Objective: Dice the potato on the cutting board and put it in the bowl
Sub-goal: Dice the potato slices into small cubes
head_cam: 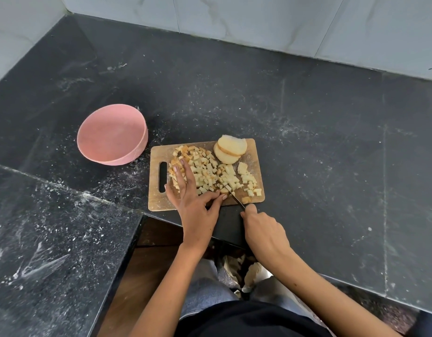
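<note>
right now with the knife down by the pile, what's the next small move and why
Probably pull a potato slice from the far edge of the cutting board toward the knife. Two slices are still whole, while the diced pieces already cover the middle, the left hand rests flat on them, and the pink bowl looks empty.

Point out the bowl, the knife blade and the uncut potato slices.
bowl (108, 135): head view, inner wall.
knife blade (234, 197): head view, mid-blade.
potato slices (232, 145): head view, top slice's face.
</note>
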`<state>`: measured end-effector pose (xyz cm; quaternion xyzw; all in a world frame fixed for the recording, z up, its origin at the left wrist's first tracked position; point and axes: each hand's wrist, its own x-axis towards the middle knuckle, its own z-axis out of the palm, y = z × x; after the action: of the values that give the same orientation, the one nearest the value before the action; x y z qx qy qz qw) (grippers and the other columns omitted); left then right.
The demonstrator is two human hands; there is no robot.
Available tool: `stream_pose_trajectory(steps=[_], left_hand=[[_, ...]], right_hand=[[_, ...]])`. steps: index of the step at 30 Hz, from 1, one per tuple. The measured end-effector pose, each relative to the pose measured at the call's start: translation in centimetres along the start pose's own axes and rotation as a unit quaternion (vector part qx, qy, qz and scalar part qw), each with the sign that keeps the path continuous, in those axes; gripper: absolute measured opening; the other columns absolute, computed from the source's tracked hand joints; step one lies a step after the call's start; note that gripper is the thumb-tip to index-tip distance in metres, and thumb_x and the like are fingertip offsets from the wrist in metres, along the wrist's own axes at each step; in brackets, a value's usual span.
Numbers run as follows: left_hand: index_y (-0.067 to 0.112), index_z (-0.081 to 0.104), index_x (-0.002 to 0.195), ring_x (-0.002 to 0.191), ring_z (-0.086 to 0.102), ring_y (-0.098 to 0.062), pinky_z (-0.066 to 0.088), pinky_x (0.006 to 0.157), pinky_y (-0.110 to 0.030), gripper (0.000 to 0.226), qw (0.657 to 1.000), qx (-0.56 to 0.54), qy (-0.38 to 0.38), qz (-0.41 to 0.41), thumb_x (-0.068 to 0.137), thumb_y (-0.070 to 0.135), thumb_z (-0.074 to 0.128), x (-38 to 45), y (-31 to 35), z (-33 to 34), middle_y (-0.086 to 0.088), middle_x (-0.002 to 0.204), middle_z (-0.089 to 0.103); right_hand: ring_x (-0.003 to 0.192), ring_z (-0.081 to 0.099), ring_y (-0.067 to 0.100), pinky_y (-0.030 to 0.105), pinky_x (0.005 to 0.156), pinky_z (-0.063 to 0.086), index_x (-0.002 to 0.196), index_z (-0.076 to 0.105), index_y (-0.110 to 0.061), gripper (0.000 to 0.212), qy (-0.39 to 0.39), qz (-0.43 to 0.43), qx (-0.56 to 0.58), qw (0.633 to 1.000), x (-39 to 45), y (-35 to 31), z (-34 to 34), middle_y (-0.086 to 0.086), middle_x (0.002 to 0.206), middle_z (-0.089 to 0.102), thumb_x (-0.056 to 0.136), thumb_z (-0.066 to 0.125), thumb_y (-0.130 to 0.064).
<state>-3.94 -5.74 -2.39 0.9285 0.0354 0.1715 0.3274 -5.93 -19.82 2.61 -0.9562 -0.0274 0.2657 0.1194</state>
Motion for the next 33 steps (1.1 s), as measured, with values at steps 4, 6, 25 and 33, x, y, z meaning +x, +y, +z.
stream_pose_trajectory(steps=[4,6,25,33], left_hand=[[0.027,0.076,0.071,0.149,-0.012,-0.022,-0.017,0.115,-0.042,0.006,1.0,0.019,0.007,-0.021,0.075,0.026,0.081,-0.2,0.5,0.1,-0.012,0.16,0.008],[0.026,0.077,0.073,0.148,-0.013,-0.021,-0.018,0.115,-0.042,0.005,0.999,0.037,0.013,-0.027,0.075,0.026,0.081,-0.4,0.7,0.2,-0.014,0.16,0.009],[0.025,0.076,0.089,0.149,-0.006,-0.031,-0.01,0.118,-0.037,0.008,1.0,-0.007,0.024,0.01,0.082,0.028,0.076,0.4,0.5,-0.8,-0.015,0.161,0.01],[0.035,0.073,0.095,0.148,-0.016,-0.028,-0.009,0.116,-0.054,0.023,0.995,0.007,-0.075,0.072,0.073,0.034,0.082,2.0,1.1,-2.2,-0.011,0.162,0.0]], right_hand=[[0.091,0.063,0.034,0.037,0.063,0.038,0.095,0.028,-0.014,0.02,-0.006,0.002,-0.002,1.0,-0.9,1.0,0.3,0.012,0.101,0.064,0.106,0.02,-0.03],[0.091,0.063,0.035,0.037,0.064,0.038,0.093,0.026,-0.015,0.021,-0.005,0.004,-0.005,1.0,-1.1,1.3,0.4,0.012,0.101,0.064,0.105,0.02,-0.031],[0.095,0.061,0.035,0.035,0.068,0.037,0.107,0.051,-0.01,0.033,0.049,-0.034,0.006,0.998,0.9,0.2,-2.2,0.013,0.105,0.063,0.104,0.029,-0.035],[0.091,0.062,0.029,0.034,0.066,0.038,0.108,0.053,-0.013,0.032,0.078,-0.063,-0.054,0.993,1.3,0.1,-4.1,0.009,0.102,0.063,0.103,0.03,-0.034]])
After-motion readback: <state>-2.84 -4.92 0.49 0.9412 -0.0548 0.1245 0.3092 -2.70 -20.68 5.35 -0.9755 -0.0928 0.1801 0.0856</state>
